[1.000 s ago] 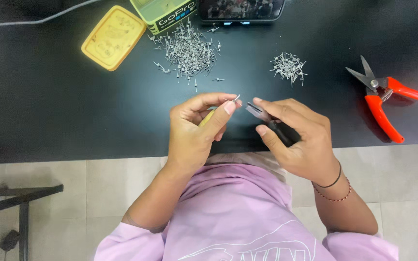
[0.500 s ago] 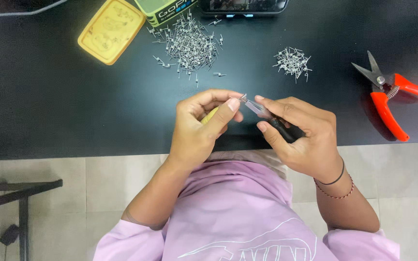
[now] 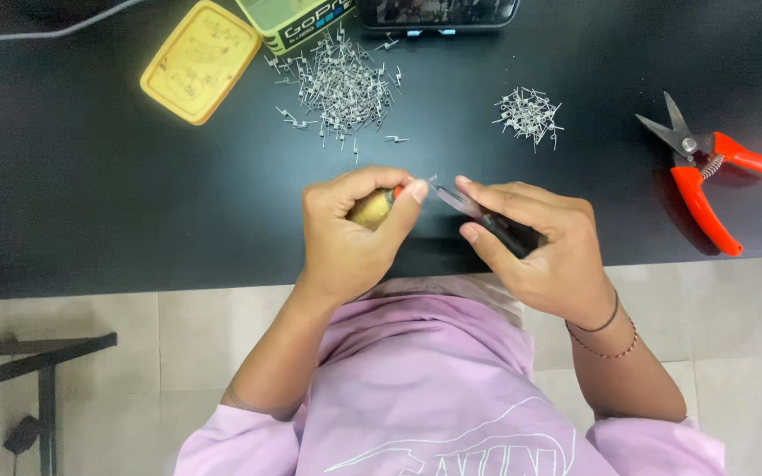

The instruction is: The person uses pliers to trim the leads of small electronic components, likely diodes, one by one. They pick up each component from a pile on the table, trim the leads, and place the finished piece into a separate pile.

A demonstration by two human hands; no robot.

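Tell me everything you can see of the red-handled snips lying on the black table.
The red-handled snips lie flat near the right edge of the black table, untouched. Two short grey metal blades, slightly parted, point up-left; a coiled spring sits behind the pivot. Two red, plastic-looking handles spread toward the right and the near edge. Neither hand is near them.
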